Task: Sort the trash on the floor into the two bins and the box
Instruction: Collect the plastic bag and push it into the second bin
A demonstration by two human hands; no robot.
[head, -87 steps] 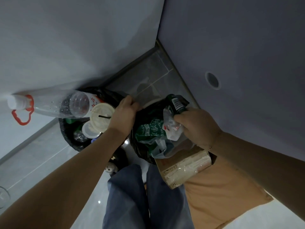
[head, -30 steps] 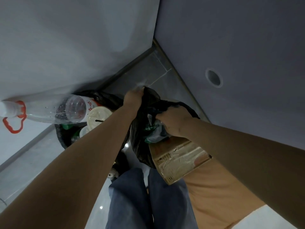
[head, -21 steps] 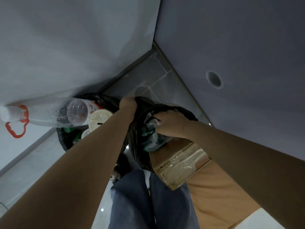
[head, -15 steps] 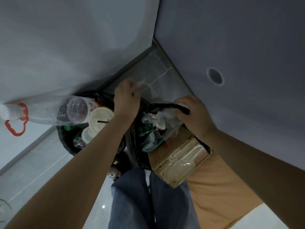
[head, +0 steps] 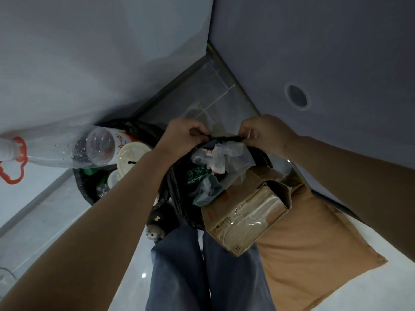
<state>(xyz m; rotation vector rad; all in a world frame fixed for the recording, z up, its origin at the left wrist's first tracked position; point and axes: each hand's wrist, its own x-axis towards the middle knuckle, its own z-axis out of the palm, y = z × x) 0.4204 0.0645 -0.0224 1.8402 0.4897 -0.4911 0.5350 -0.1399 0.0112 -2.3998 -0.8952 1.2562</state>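
Both hands (head: 183, 136) (head: 266, 133) pinch black bin bag (head: 177, 198) rim, plastic wrappers (head: 221, 161) inside.

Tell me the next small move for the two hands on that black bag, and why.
Probably draw the pinched edges together to close the black bag. The left hand and right hand each pinch its rim on opposite sides, and crumpled plastic wrappers bulge above the opening, so pulling the rim up and inward should keep them from spilling.

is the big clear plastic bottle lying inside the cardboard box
No, the clear plastic bottle lies across the left bin, apart from the cardboard box.
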